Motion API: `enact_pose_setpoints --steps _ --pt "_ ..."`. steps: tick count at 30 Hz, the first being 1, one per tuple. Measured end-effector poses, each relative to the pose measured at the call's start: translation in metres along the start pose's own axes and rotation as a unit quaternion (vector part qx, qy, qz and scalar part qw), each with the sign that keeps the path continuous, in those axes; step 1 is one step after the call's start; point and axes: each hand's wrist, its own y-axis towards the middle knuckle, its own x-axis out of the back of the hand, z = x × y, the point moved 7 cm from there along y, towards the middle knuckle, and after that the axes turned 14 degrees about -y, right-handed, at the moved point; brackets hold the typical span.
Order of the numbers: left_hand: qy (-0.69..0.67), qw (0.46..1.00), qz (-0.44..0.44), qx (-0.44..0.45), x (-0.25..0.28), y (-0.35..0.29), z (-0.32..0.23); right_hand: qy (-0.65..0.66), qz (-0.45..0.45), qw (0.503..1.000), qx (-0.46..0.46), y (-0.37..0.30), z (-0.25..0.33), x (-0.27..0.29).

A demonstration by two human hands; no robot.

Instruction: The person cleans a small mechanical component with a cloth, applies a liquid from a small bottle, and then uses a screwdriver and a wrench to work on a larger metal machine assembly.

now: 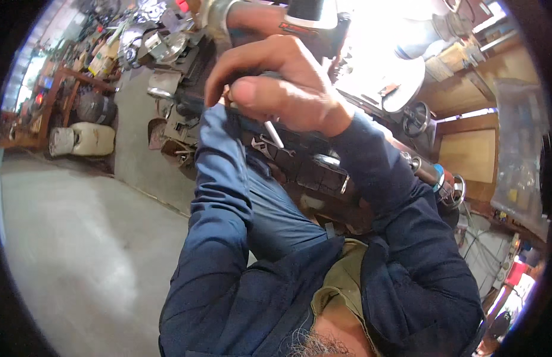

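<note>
My right hand [288, 86] reaches in from the right, over the middle of the machine. Its fingers and thumb are curled round something dark, mostly covered by the hand. My left sleeve [218, 134] runs up to the same spot. Behind the right fingers only a sliver of my left hand [225, 95] shows, so its grip is hidden. A pale thin rod [275, 134] slants down below the right palm. Lower down, an open-ended wrench [265, 146] lies on the dark machine. Above the hands is a large reddish-brown machine part [255, 16].
Handwheels [416, 116] and a shiny metal lever [328, 160] stick out of the machine on the right. Metal parts [163, 44] crowd the upper left. A whitish jerrycan [93, 138] stands on the concrete floor [67, 226]. A clear plastic sheet [519, 149] hangs at the right.
</note>
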Motion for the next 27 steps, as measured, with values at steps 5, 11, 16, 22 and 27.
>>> enact_pose_setpoints --steps 5,11,16,22,27 --pt "0.014 0.987 0.015 0.158 0.001 -0.003 -0.005 -0.066 0.035 0.993 0.088 -0.006 0.009 -0.011" --pt "-0.020 0.954 0.157 0.253 -0.037 0.003 0.013 -0.199 -0.086 0.966 0.138 -0.030 0.019 -0.026" --pt "-0.007 0.956 0.159 0.246 -0.030 0.010 0.010 -0.227 -0.195 0.948 0.112 -0.042 0.018 -0.038" --pt "0.075 0.972 0.104 0.195 -0.008 0.014 0.001 -0.253 -0.212 0.940 0.086 -0.038 0.014 -0.039" --pt "0.102 0.975 0.108 0.167 -0.004 0.017 -0.005 -0.253 -0.154 0.954 0.041 -0.033 0.017 -0.038"
